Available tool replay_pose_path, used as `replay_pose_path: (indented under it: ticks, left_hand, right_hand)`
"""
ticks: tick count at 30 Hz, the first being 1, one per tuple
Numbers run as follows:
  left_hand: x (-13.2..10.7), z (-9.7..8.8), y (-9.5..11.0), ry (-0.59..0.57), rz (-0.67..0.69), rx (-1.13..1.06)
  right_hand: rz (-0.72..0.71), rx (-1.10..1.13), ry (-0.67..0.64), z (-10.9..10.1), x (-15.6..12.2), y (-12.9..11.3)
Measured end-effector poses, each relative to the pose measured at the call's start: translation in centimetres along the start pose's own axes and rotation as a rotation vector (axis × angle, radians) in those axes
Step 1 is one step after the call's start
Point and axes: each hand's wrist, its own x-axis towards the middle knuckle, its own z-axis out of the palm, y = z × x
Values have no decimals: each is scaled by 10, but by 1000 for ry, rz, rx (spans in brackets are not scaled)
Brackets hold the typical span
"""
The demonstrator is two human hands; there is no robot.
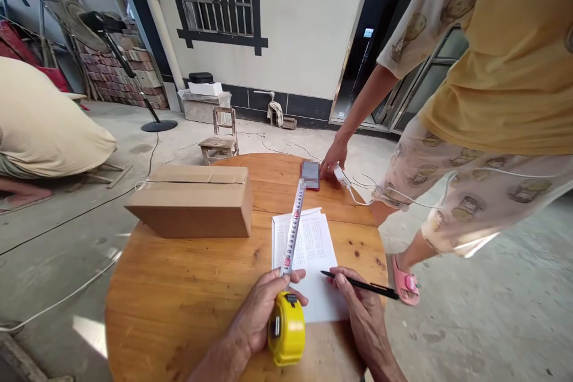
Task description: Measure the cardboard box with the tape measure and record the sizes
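Note:
My left hand (264, 304) is closed around a yellow tape measure (287, 334), thumb and fingers pinching the blade near its mouth. The white blade (293, 230) reaches forward over the paper toward a phone (310, 174) lying on the table. In my right hand (364, 316) is a black pen (371, 287), its tip pointing left, just over the sheet. The white paper (313, 298) has rows of handwriting on its upper half; its lower half looks blank. To the left of the paper stands a closed cardboard box (192, 206).
A round wooden table (179, 298) carries these things. At its right edge another person's hand (335, 155) is by a white plug with a cable (342, 176). Behind are a small wooden chair (221, 137) and a standing fan (120, 59). Someone bends low at the left.

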Motion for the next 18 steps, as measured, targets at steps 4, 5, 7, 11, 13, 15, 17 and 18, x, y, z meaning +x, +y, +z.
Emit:
replay_pose_path:
  ticks: [4, 5, 7, 11, 13, 15, 17, 18]
  left_hand:
    - [0, -2, 1, 31, 18, 37]
    - [-1, -2, 1, 46, 24, 52]
    - [-1, -3, 2, 71, 28, 66]
    - [1, -5, 1, 74, 10, 45]
    - [2, -6, 0, 71, 17, 38]
    - [2, -6, -2, 64, 27, 38]
    - [1, -5, -4, 44, 32, 43]
    - [0, -5, -5, 30, 29, 46]
  right_hand:
    - [-51, -80, 2, 1, -3, -1]
    - [-60, -101, 2, 1, -4, -1]
    - [-78, -145, -19, 2, -5, -3]
    - [-135, -198, -39, 5, -7, -9]
    - [-145, -186, -15, 7, -8, -11]
    - [-141, -165, -13, 8, -7, -11]
    - [-145, -162, -25, 8, -7, -11]
    - [-149, -169, -23, 8, -7, -11]
